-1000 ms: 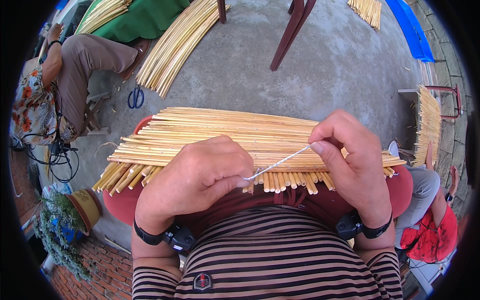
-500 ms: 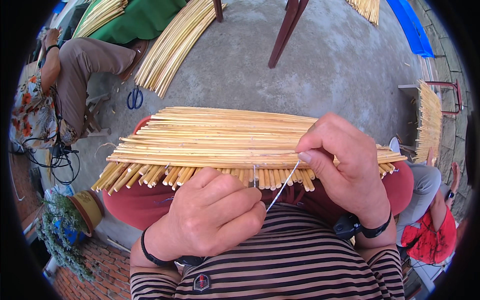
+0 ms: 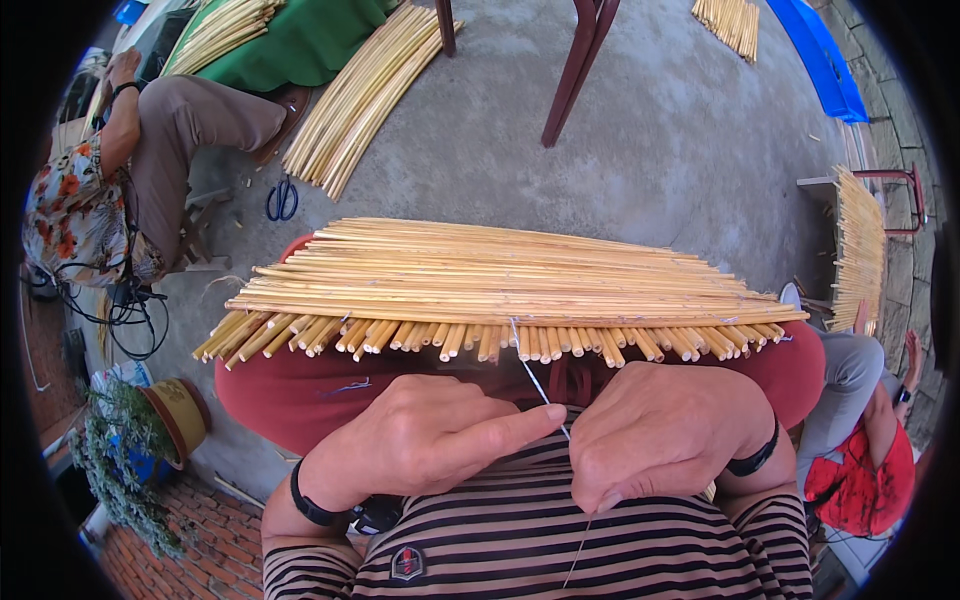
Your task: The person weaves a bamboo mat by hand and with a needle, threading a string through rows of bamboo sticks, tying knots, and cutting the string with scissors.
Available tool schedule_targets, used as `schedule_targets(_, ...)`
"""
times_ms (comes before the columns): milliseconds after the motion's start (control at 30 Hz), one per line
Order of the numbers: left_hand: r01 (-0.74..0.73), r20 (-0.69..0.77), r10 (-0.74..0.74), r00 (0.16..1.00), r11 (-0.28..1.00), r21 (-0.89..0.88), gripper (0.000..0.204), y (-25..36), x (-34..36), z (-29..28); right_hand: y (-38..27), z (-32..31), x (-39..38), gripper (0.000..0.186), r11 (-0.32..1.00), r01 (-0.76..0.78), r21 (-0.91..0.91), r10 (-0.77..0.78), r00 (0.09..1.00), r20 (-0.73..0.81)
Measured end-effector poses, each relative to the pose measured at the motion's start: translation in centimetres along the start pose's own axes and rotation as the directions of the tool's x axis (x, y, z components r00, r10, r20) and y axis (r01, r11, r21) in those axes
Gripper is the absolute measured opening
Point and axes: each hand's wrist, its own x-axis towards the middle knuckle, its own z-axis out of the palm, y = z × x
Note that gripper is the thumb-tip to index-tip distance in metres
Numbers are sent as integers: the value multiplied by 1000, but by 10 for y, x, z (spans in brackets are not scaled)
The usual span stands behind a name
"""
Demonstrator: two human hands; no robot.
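Across my knees lies a bundle of straw-coloured stalks (image 3: 480, 275), with a row of cut stalk ends facing me along its near side. A white string (image 3: 532, 375) comes taut from the middle of this edge toward my hands. My right hand (image 3: 665, 430) is closed around the string; a thin, dark strand (image 3: 577, 550) hangs below its thumb. Left of it, my left hand (image 3: 430, 435) has its index finger stretched across, the tip touching the string. Its other fingers are curled under, and the thumb is hidden.
Scissors (image 3: 282, 200) lie on the concrete floor beside long stalks (image 3: 370, 100). At left sits a person in a flowered shirt (image 3: 65, 225), near a potted plant (image 3: 125, 440). Another person in red (image 3: 865, 470) is at right, by an upright stalk panel (image 3: 857, 250). Dark red legs (image 3: 580, 70) stand ahead.
My right hand has come down from the top of the stalks to in front of my shirt, drawing the string toward me. My left hand has lowered slightly and its index finger has straightened.
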Motion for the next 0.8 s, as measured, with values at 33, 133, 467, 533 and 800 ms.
schedule_targets(33,39,91,-37,995,999,-15,45,0,-1,0,3,0,0,9,1000,1,-2,-1,1000,3)
schedule_targets(133,78,197,-82,977,997,27,47,0,2,1,9,1,1,13,999,-35,9,34,997,68)
schedule_targets(467,65,6,-64,998,996,-58,25,-7,-4,3,8,7,9,14,999,35,11,-35,999,-4)
schedule_targets(533,64,-18,-66,998,994,-91,24,-7,-4,4,8,6,9,14,999,44,9,-44,999,-15)
schedule_targets(800,80,-71,-99,993,970,-231,19,-10,-5,8,10,5,8,14,993,107,46,-104,992,-66)
